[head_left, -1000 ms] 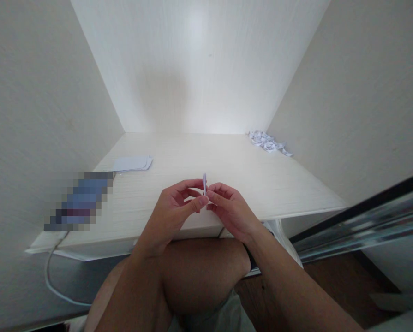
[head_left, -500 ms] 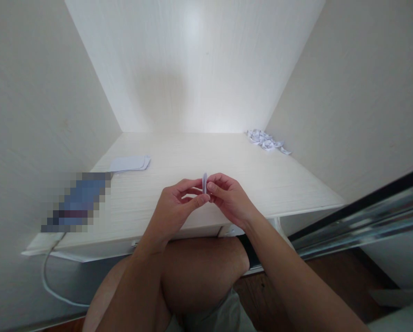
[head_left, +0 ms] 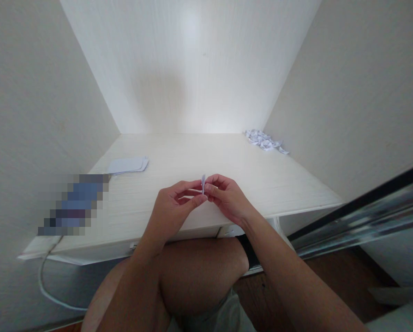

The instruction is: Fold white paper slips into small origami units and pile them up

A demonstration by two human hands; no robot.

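Paper piece [head_left: 203, 180] has turned slimmer edge-on vs prev frame; my L hand [head_left: 173, 203] & R hand [head_left: 229, 196] fingers pinch it nr counter's [head_left: 178, 154] front edge. I'd press lightly, evenly.

Left hand [head_left: 173, 202], right hand [head_left: 229, 197], fingers [head_left: 192, 186] pinched, forearms [head_left: 289, 265] angled inward

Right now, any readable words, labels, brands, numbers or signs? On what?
None can be read.
Held paper: nearly edge-on, nothing legible.
Paper stack: no legible text.
Crumpled-looking paper pile: too small to tell any print.
Pixelated object: obscured, any text unreadable.
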